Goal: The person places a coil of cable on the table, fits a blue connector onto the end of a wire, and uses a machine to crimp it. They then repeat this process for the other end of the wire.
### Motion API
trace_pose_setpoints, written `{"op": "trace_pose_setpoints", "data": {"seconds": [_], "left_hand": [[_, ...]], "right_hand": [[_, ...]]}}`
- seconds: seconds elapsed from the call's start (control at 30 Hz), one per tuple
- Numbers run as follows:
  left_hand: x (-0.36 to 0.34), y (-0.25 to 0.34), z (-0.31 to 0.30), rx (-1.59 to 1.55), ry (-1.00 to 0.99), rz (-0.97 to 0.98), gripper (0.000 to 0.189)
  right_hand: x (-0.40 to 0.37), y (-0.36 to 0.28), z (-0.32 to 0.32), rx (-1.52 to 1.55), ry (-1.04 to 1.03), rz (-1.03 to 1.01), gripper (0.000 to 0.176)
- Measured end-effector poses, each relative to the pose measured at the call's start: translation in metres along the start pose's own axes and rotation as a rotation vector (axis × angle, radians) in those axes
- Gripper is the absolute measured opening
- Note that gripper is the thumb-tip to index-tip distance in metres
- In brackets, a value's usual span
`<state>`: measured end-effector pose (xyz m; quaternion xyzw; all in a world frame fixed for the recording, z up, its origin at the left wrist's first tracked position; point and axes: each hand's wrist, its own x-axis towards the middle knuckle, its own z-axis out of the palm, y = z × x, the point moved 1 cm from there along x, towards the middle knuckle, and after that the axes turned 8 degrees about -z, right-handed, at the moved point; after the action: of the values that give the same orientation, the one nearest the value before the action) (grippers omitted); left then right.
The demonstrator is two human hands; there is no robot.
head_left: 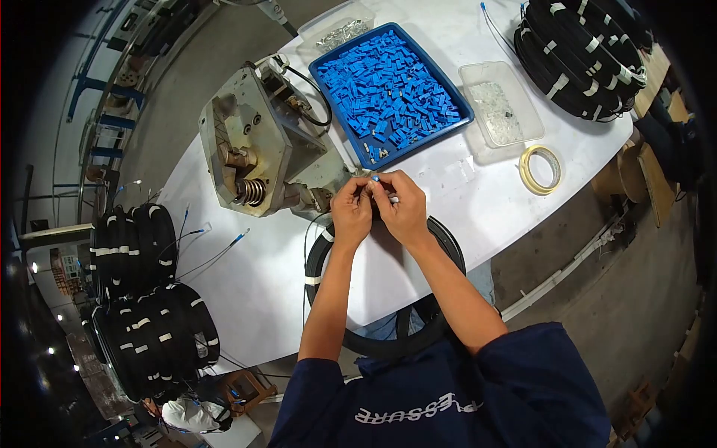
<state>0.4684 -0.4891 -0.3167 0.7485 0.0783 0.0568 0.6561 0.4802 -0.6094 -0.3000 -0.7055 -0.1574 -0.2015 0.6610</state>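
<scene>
My left hand (352,212) and my right hand (401,208) meet in front of the metal press (254,142), fingertips pinched together. Between them shows a small blue piece (375,178), gripped at the fingertips of both hands. Something whitish shows by my right fingers, too small to make out. A black cable coil (449,246) lies below my hands at the table's near edge, partly covered by my forearms. Just beyond my hands stands a blue tray (364,151) filled with small blue connectors (388,89).
Right of the tray are a clear plastic box (502,112) of small clear parts and a tape roll (540,170). Another box (340,33) holds metal parts. Bundled black coils stand at the back right (579,60) and at left (153,336).
</scene>
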Motion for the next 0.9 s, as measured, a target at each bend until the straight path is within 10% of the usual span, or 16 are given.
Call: {"op": "trace_pose_setpoints", "data": {"seconds": [0.9], "left_hand": [[0.004,-0.007,0.002,0.043,0.044,0.012,0.009]], "right_hand": [[0.001,0.007,0.0,0.16,0.118,0.044,0.019]]}}
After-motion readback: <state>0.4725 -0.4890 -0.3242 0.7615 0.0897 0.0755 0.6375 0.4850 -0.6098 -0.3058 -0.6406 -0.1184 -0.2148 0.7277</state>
